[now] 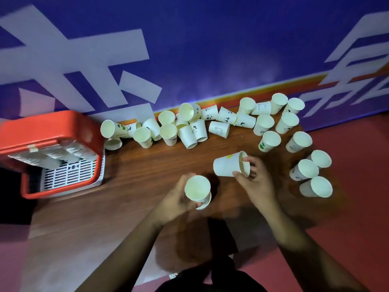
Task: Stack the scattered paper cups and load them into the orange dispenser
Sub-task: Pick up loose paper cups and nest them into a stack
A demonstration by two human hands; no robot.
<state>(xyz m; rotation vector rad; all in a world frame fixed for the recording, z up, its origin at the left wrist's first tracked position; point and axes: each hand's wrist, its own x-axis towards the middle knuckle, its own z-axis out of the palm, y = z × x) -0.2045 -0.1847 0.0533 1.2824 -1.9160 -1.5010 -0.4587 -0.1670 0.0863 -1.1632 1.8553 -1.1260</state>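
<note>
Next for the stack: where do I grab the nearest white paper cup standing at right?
Probably grip the white paper cup round its side wall from the near right: it stands upright, mouth up, with another cup close behind it.

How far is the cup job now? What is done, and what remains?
Done: the orange plastic dispenser holds rows of stacked cups. In hand: the left hand grips seemingly two nested white paper cups; the right hand holds one white cup sideways. Left: many white cups lie scattered on the brown wooden table.
</note>
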